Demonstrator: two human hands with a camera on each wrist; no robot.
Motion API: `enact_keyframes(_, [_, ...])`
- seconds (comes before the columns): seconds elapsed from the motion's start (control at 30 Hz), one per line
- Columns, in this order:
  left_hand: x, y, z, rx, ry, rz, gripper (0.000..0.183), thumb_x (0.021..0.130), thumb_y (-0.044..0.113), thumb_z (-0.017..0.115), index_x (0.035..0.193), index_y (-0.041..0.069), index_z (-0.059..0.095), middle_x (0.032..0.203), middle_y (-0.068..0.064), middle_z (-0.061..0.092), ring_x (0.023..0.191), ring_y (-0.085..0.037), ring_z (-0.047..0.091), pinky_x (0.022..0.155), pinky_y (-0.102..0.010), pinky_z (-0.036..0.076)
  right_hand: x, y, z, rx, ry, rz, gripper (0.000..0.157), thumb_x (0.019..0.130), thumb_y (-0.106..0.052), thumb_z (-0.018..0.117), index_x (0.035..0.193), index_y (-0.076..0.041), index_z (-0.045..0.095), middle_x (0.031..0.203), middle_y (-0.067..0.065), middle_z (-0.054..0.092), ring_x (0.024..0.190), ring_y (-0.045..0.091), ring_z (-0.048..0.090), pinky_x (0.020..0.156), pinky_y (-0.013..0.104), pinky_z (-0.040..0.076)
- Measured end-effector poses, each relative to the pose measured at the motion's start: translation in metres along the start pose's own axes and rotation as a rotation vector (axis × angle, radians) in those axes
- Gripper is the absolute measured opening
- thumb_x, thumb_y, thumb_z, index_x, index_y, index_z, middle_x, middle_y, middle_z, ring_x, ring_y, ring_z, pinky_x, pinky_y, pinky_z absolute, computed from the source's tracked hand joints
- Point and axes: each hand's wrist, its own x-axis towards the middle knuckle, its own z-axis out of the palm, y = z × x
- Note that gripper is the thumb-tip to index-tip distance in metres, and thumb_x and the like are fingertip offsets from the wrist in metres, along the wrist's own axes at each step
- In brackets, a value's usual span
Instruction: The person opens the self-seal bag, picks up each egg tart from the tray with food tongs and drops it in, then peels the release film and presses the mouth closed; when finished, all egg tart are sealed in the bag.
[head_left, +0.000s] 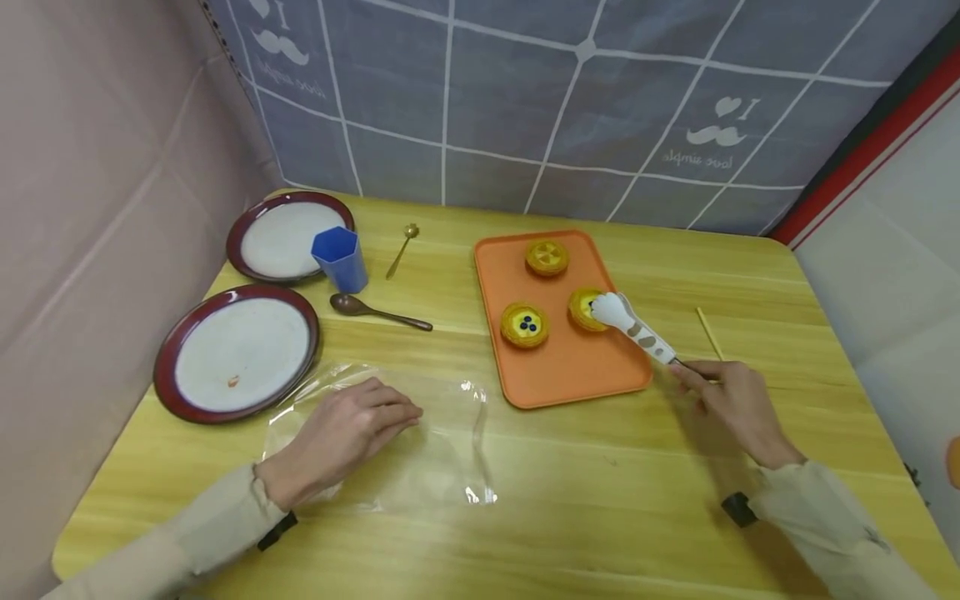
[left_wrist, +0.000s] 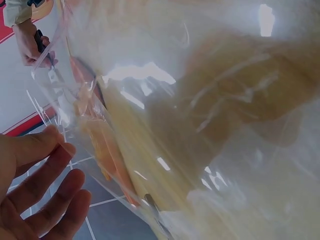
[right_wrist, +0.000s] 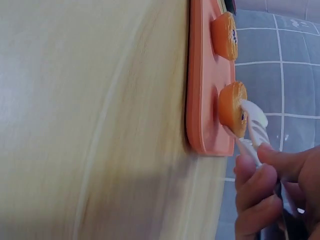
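Three tarts (head_left: 525,325) lie beyond both hands, left (head_left: 348,429) pinching bag (head_left: 446,454), right (head_left: 737,407) gripping tongs (head_left: 639,331).

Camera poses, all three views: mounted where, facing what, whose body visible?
Head: worn on the head, facing forward and down at the table; left hand, right hand, sleeves.
Left wrist: faces the clear plastic bag; left hand near, right hand beyond.
Right wrist: faces the tongs at an egg tart; right hand.
Shared, head and right wrist: tongs, orange tray.
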Motion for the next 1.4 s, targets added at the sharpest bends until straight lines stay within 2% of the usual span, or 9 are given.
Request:
enact_keyframes(0.23, [0.002, -0.002, -0.001, -0.011, 0.015, -0.015, 0.015, 0.075, 0.020, 0.069, 0.090, 0.019, 0.071, 0.088, 0.006, 0.068, 0.080, -0.008, 0.060, 0.066, -0.021, 0.054, -0.011, -0.002, -0.008, 0.030, 0.044, -0.026, 0.032, 0.086, -0.044, 0.052, 0.095, -0.017, 0.068, 0.063, 0.005, 0.062, 0.041, 0.011, 0.045, 0.029, 0.024, 0.027])
enact_keyframes(0.4, [0.002, -0.002, 0.001, -0.006, 0.045, -0.010, 0.016, 0.073, 0.019, 0.071, 0.089, 0.020, 0.072, 0.087, 0.007, 0.068, 0.079, -0.006, 0.060, 0.064, -0.020, 0.053, -0.030, -0.025, -0.004, 0.084, 0.037, -0.120, 0.018, 0.085, -0.035, 0.057, 0.096, -0.026, 0.068, 0.062, -0.007, 0.061, 0.039, 0.010, 0.041, 0.028, 0.022, 0.027])
enact_keyframes(0.47, [0.002, -0.002, 0.001, -0.006, 0.052, -0.007, 0.016, 0.073, 0.019, 0.071, 0.089, 0.020, 0.072, 0.087, 0.008, 0.067, 0.078, -0.006, 0.060, 0.064, -0.020, 0.053, -0.039, -0.038, 0.002, 0.119, 0.016, -0.186, 0.015, 0.085, -0.029, 0.059, 0.097, -0.026, 0.068, 0.060, -0.011, 0.059, 0.038, 0.007, 0.041, 0.029, 0.020, 0.029])
enact_keyframes(0.6, [0.002, -0.002, 0.000, -0.003, 0.040, -0.005, 0.016, 0.074, 0.020, 0.070, 0.090, 0.020, 0.071, 0.088, 0.008, 0.067, 0.080, -0.005, 0.060, 0.064, -0.019, 0.053, -0.056, -0.057, 0.017, 0.207, -0.091, -0.306, 0.018, 0.083, -0.020, 0.061, 0.100, -0.021, 0.067, 0.057, -0.011, 0.055, 0.040, 0.001, 0.040, 0.031, 0.015, 0.032])
enact_keyframes(0.7, [0.003, -0.001, -0.002, -0.007, 0.021, -0.010, 0.016, 0.076, 0.020, 0.069, 0.092, 0.020, 0.071, 0.090, 0.008, 0.067, 0.082, -0.006, 0.060, 0.065, -0.020, 0.054, -0.065, -0.065, 0.028, 0.255, -0.172, -0.334, 0.020, 0.083, -0.020, 0.062, 0.102, -0.021, 0.067, 0.065, -0.010, 0.061, 0.040, -0.002, 0.039, 0.031, 0.015, 0.033])
enact_keyframes(0.83, [0.002, -0.001, -0.003, -0.029, 0.001, -0.021, 0.017, 0.077, 0.021, 0.067, 0.093, 0.020, 0.071, 0.092, 0.007, 0.067, 0.084, -0.007, 0.060, 0.068, -0.022, 0.054, -0.070, -0.068, 0.037, 0.238, -0.204, -0.311, 0.018, 0.082, -0.027, 0.062, 0.099, -0.026, 0.067, 0.083, -0.010, 0.067, 0.041, -0.003, 0.042, 0.032, 0.017, 0.037])
enact_keyframes(0.93, [0.002, -0.002, -0.002, -0.040, 0.006, -0.016, 0.017, 0.077, 0.020, 0.067, 0.094, 0.019, 0.071, 0.092, 0.007, 0.067, 0.084, -0.008, 0.061, 0.069, -0.023, 0.054, -0.071, -0.064, 0.039, 0.218, -0.207, -0.306, 0.017, 0.082, -0.030, 0.061, 0.098, -0.028, 0.067, 0.088, -0.010, 0.068, 0.045, -0.001, 0.047, 0.035, 0.017, 0.041])
enact_keyframes(1.17, [0.002, -0.003, -0.004, -0.058, 0.031, 0.012, 0.018, 0.077, 0.019, 0.067, 0.094, 0.019, 0.070, 0.093, 0.007, 0.067, 0.084, -0.007, 0.061, 0.069, -0.021, 0.054, -0.068, -0.053, 0.040, 0.163, -0.157, -0.397, 0.018, 0.081, -0.025, 0.064, 0.098, -0.022, 0.069, 0.090, -0.006, 0.069, 0.059, -0.002, 0.054, 0.044, 0.014, 0.045])
enact_keyframes(1.4, [0.003, -0.002, -0.005, -0.107, 0.046, 0.029, 0.020, 0.075, 0.016, 0.068, 0.095, 0.019, 0.070, 0.093, 0.005, 0.068, 0.083, -0.007, 0.060, 0.069, -0.020, 0.053, -0.065, -0.057, 0.040, 0.092, -0.160, -0.414, 0.018, 0.081, -0.030, 0.063, 0.096, -0.023, 0.069, 0.086, -0.010, 0.069, 0.056, -0.005, 0.049, 0.044, 0.013, 0.041])
